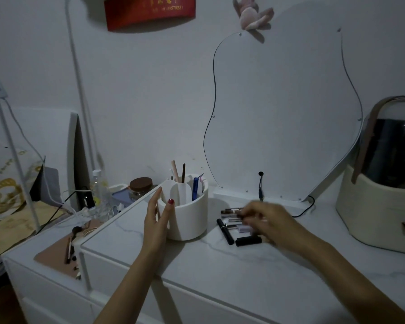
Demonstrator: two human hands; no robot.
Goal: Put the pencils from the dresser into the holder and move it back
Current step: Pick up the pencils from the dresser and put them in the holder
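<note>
A white round holder (189,216) with several compartments stands on the white dresser top (197,265). A pink stick, a brown pencil and a blue pen poke out of it. My left hand (156,218) is open beside the holder's left wall, thumb touching it. Several dark and silver cosmetic pencils (229,226) lie to the right of the holder. My right hand (264,220) is blurred above them, fingers curled down at the pile; whether it grips one I cannot tell.
A wavy-edged mirror (281,113) leans on the wall behind, with a black cable (260,185) at its base. A cream storage case (381,199) stands at the right. A lower cabinet on the left carries a bottle, a jar and brushes.
</note>
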